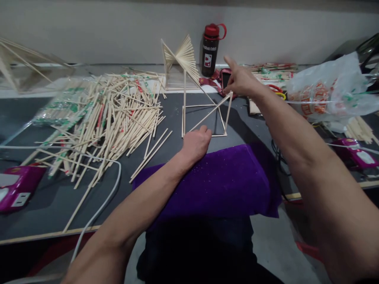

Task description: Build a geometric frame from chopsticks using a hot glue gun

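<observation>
A small angular frame of pale wooden sticks (205, 105) stands on the dark tabletop. My left hand (197, 142) is closed round its front lower edge, near the left corner, and hides part of it. At the raised right corner, my right hand (241, 80) has its lower fingers on the stick tips, while one finger points away to the upper left. A purple cloth (219, 181) dotted with pale specks lies just in front of the frame. Left of it spreads a heap of loose wooden sticks (118, 118), some with green or red wrappers.
Behind stand a twisted stick structure (180, 59) and a dark bottle with a red lid (210, 49). A phone with a red strap (225, 79) lies near the wall. Plastic bag (325, 88) at right. Magenta devices (22, 185) sit both sides; a white cable (117, 177) crosses the left.
</observation>
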Demonstrator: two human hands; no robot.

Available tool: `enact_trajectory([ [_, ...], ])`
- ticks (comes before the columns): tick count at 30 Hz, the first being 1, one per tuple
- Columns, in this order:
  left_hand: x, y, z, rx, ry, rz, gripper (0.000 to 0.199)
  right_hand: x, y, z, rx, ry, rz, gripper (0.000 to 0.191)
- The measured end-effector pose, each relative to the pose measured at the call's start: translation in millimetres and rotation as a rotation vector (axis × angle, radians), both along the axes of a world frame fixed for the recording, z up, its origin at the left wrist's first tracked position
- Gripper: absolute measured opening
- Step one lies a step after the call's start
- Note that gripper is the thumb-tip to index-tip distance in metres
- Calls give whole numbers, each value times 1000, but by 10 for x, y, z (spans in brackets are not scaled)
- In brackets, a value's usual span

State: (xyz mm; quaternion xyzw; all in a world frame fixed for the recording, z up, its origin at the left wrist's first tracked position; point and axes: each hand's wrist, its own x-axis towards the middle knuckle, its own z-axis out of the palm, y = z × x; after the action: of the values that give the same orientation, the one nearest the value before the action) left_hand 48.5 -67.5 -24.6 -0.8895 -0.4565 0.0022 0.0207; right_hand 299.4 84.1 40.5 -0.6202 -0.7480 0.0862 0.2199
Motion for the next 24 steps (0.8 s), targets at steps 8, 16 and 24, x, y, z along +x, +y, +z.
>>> enact_trajectory([
  [8,-6,-5,-8,-18,-14,4,37,-255,467,-83,-132,105,88,90],
  [16,-6,1,7,-34,-1,7,39,-420,445,-30,-267,77,141,33],
  [24,1,3,18,-40,-7,7,40,373,-138,-161,-14,-108,125,18],
])
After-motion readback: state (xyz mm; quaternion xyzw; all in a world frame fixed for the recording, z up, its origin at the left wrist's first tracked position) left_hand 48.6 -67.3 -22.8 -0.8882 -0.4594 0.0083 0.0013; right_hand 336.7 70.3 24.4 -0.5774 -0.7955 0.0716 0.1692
